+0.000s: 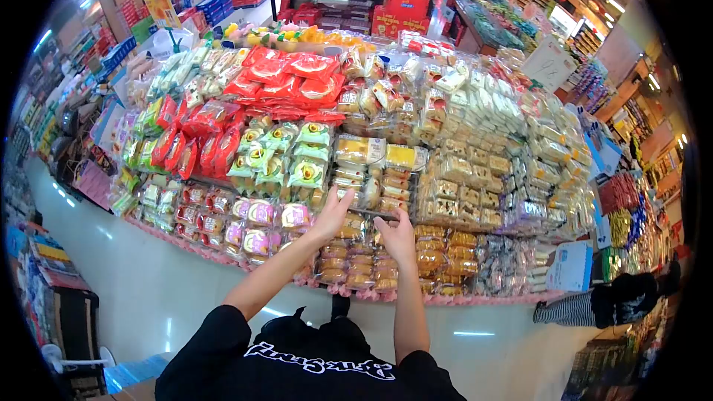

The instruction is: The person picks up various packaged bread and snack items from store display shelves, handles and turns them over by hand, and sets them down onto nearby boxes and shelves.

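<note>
My left hand and my right hand reach over the front of a display of packaged snacks. Between them runs a thin dark bar, its ends at my fingers; what it is I cannot make out. Just beyond my fingers lie wrapped buns and a yellow-and-clear cake pack. Green packets with an avocado picture are left of my left hand. Packs of brown pastries lie right of my right hand. My fingers partly cover the packs beneath.
Red bags are heaped at the far left of the display. Pink trim edges its front. A blue-and-white sign stands at the right corner. A person in striped trousers is at the right. Stocked shelves surround the aisle.
</note>
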{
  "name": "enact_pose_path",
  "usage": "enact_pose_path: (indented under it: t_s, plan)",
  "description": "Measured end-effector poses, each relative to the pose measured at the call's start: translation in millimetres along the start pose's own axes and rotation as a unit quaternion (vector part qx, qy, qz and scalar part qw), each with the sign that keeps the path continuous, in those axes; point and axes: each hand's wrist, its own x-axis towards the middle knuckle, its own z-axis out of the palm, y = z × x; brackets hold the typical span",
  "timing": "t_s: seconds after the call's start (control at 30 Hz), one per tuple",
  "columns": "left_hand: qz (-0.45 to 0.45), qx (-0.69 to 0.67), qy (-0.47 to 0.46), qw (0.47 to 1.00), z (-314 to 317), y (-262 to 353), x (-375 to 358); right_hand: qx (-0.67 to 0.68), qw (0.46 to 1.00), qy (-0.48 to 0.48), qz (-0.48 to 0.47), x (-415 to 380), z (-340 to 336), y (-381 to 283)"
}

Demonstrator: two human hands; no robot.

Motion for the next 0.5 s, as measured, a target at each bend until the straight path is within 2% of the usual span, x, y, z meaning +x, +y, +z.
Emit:
enact_pose_path:
  t_s: [0.1, 0.13, 0.23, 0.27, 0.37, 0.4, 0.5]
  plan:
    - [0.037, 0.057, -0.033, 0.997, 19.3, 12.6, 51.1, -0.057, 0.997, -0.041, -0.038, 56.9, -0.1, 6.8]
    - [0.055, 0.090, -0.047, 0.993, 22.7, 5.4, 73.7, -0.021, 0.998, -0.050, -0.045, 76.5, 6.5, 14.0]
    - [0.037, 0.214, 0.079, 0.973, 41.2, -19.1, 126.0, -0.028, 0.997, -0.068, -0.033, 123.7, 19.0, 26.2]
    - [0.053, 0.225, 0.080, 0.969, 40.5, -26.9, 142.6, -0.066, 0.996, -0.044, -0.034, 135.3, 26.4, 28.4]
    - [-0.014, 0.315, 0.142, 0.938, 48.2, -29.0, 169.4, -0.042, 0.996, -0.063, -0.041, 166.1, 36.3, 25.2]
    - [-0.010, 0.306, 0.166, 0.937, 49.3, -30.5, 175.5, -0.034, 0.996, -0.072, -0.051, 178.8, 42.1, 19.3]
    - [-0.053, 0.326, 0.187, 0.925, 49.9, -34.6, 190.7, 0.046, 0.996, -0.052, -0.056, 198.0, 56.6, 7.7]
